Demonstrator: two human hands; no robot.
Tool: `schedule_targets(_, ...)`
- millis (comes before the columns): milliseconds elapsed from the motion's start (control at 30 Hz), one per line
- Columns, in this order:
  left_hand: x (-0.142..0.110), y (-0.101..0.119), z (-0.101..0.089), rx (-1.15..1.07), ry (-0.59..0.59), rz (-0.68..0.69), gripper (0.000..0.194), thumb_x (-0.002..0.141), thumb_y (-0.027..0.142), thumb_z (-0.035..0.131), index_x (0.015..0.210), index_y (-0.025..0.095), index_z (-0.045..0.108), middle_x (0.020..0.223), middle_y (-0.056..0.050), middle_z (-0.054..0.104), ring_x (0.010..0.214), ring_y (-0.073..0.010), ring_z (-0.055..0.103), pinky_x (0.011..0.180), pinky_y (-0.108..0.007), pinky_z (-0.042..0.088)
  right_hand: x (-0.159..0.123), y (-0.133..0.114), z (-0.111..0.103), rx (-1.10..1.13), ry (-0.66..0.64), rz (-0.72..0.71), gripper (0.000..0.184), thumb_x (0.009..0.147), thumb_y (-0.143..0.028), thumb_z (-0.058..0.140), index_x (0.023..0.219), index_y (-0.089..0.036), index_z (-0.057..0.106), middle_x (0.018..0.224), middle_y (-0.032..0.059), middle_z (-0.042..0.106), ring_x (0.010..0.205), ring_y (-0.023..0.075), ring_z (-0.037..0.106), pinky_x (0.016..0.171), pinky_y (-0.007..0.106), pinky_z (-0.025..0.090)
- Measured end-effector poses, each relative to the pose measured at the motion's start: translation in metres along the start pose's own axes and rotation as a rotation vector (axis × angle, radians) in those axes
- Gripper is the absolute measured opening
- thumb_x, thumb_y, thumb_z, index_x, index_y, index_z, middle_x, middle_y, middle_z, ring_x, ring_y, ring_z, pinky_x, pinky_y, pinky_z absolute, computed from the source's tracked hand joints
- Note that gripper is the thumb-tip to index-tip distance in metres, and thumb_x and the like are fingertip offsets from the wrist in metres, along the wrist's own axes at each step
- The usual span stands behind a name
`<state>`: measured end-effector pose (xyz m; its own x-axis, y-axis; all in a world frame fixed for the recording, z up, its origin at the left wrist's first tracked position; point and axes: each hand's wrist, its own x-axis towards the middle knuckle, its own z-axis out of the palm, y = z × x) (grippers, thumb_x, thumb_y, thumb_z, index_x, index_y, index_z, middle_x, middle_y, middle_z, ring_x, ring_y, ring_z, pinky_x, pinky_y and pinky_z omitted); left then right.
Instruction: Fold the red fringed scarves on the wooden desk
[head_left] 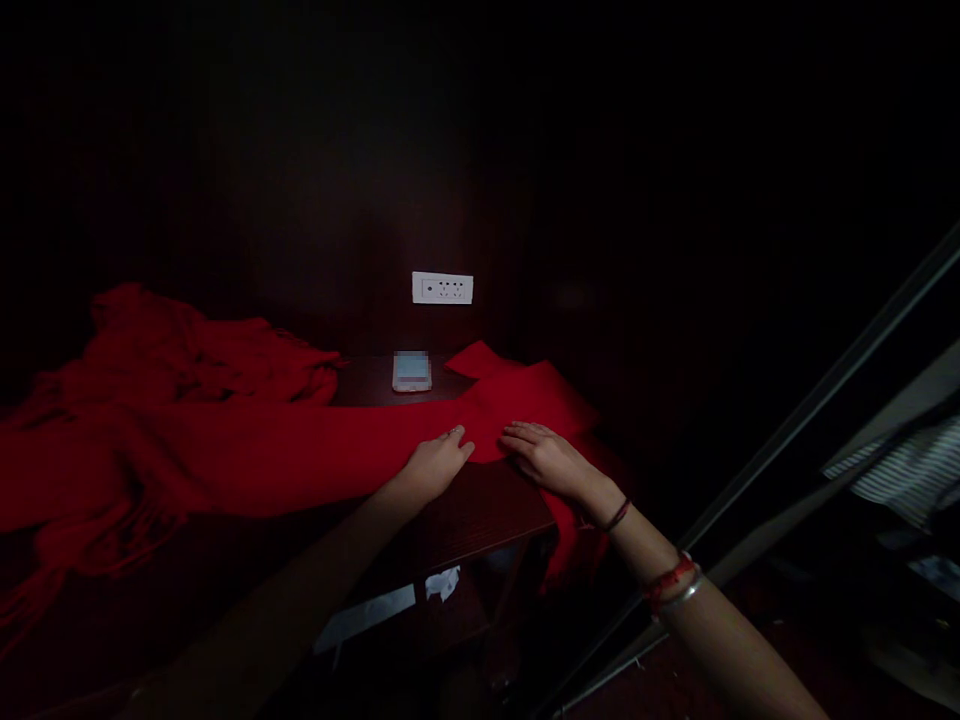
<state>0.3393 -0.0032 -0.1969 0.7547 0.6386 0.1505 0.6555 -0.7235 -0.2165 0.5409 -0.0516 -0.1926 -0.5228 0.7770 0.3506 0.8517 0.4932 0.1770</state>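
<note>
A long red scarf with fringed ends lies across the dark wooden shelf, stretching from the far left to under both hands. At its near edge, my left hand is closed on the cloth, thumb and fingertips close together. My right hand rests on the scarf's right part, palm down with fingers stretched out over the fabric. Beyond that hand the cloth is folded in overlapping layers, and a strip of it hangs over the shelf's front edge.
Behind the scarf lies a phone, its screen lit and blurred out. A white socket panel is on the dark back wall. Bunched red cloth is heaped at left. A slanted metal-edged frame and striped fabric are at right.
</note>
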Motion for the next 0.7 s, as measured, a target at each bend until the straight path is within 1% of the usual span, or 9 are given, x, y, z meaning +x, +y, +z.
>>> schedule_targets(67,-0.006,-0.002,-0.002,0.031,0.013,-0.042,0.027,0.079,0.006,0.034,0.099,0.015,0.05,0.109,-0.014,0.047,0.093,-0.0227,0.051,0.068,-0.032,0.046,0.008,-0.008,0.005,-0.011,-0.043,-0.029,0.032,0.08,-0.019,0.039,0.111,-0.016,0.048,0.112,0.0095,0.051,0.107,0.0168,0.042,0.09,0.032,0.032)
schedule_targets(167,-0.015,-0.008,-0.002,0.029,-0.019,-0.083,0.026,0.079,0.005,0.035,0.097,0.015,0.051,0.103,-0.013,0.051,0.093,-0.0217,0.051,0.069,-0.031,0.046,0.016,-0.011,0.013,-0.059,-0.124,-0.031,0.029,0.081,-0.014,0.037,0.107,-0.015,0.05,0.107,0.0099,0.055,0.101,0.0155,0.048,0.087,0.029,0.034)
schedule_targets(300,-0.032,-0.023,0.003,-0.002,-0.037,-0.088,0.031,0.078,0.004,0.035,0.102,0.019,0.048,0.115,-0.009,0.044,0.1,-0.0185,0.047,0.073,-0.027,0.044,0.014,-0.007,0.018,-0.122,-0.155,-0.04,0.032,0.08,-0.011,0.038,0.111,-0.013,0.048,0.112,0.0107,0.051,0.103,0.0166,0.047,0.088,0.028,0.034)
schedule_targets(367,-0.041,-0.033,0.005,0.002,-0.049,-0.127,0.034,0.078,0.003,0.035,0.103,0.02,0.048,0.116,-0.009,0.043,0.101,-0.0187,0.047,0.072,-0.028,0.044,0.012,-0.006,0.017,-0.137,-0.163,-0.041,0.033,0.08,-0.01,0.037,0.111,-0.013,0.047,0.112,0.011,0.051,0.103,0.017,0.047,0.088,0.028,0.034)
schedule_targets(500,-0.054,-0.05,0.005,0.029,-0.088,-0.192,0.033,0.077,0.003,0.036,0.101,0.019,0.05,0.101,-0.011,0.053,0.091,-0.0208,0.053,0.068,-0.031,0.046,0.013,-0.011,0.01,-0.144,-0.192,-0.038,0.032,0.079,-0.008,0.036,0.108,-0.012,0.05,0.109,0.0129,0.053,0.098,0.0178,0.05,0.084,0.029,0.037)
schedule_targets(533,-0.056,-0.052,0.005,0.023,-0.099,-0.201,0.034,0.077,0.003,0.036,0.102,0.019,0.05,0.101,-0.011,0.054,0.09,-0.0212,0.054,0.068,-0.032,0.046,0.014,-0.013,0.007,-0.142,-0.206,-0.031,0.031,0.079,-0.008,0.036,0.106,-0.012,0.051,0.107,0.0132,0.054,0.096,0.0181,0.051,0.082,0.029,0.038)
schedule_targets(600,-0.062,-0.055,0.005,-0.022,-0.112,-0.195,0.039,0.077,0.002,0.035,0.108,0.019,0.048,0.108,-0.011,0.052,0.096,-0.0214,0.052,0.073,-0.033,0.044,0.019,-0.018,-0.001,-0.134,-0.259,0.001,0.028,0.078,-0.009,0.037,0.099,-0.013,0.055,0.099,0.0129,0.058,0.089,0.019,0.055,0.077,0.029,0.041)
schedule_targets(633,-0.065,-0.056,0.005,-0.058,-0.119,-0.175,0.043,0.076,0.001,0.034,0.113,0.02,0.045,0.115,-0.012,0.048,0.102,-0.0208,0.048,0.078,-0.033,0.042,0.023,-0.02,-0.005,-0.129,-0.294,0.026,0.026,0.078,-0.01,0.038,0.095,-0.013,0.057,0.094,0.0125,0.06,0.085,0.0196,0.056,0.073,0.029,0.042)
schedule_targets(700,-0.073,-0.058,0.004,-0.143,-0.149,-0.12,0.054,0.072,-0.002,0.034,0.122,0.019,0.035,0.127,-0.011,0.035,0.114,-0.0188,0.035,0.089,-0.031,0.034,0.034,-0.025,-0.011,-0.102,-0.329,0.072,0.025,0.077,-0.011,0.038,0.09,-0.014,0.059,0.086,0.0119,0.062,0.079,0.0203,0.058,0.068,0.029,0.043)
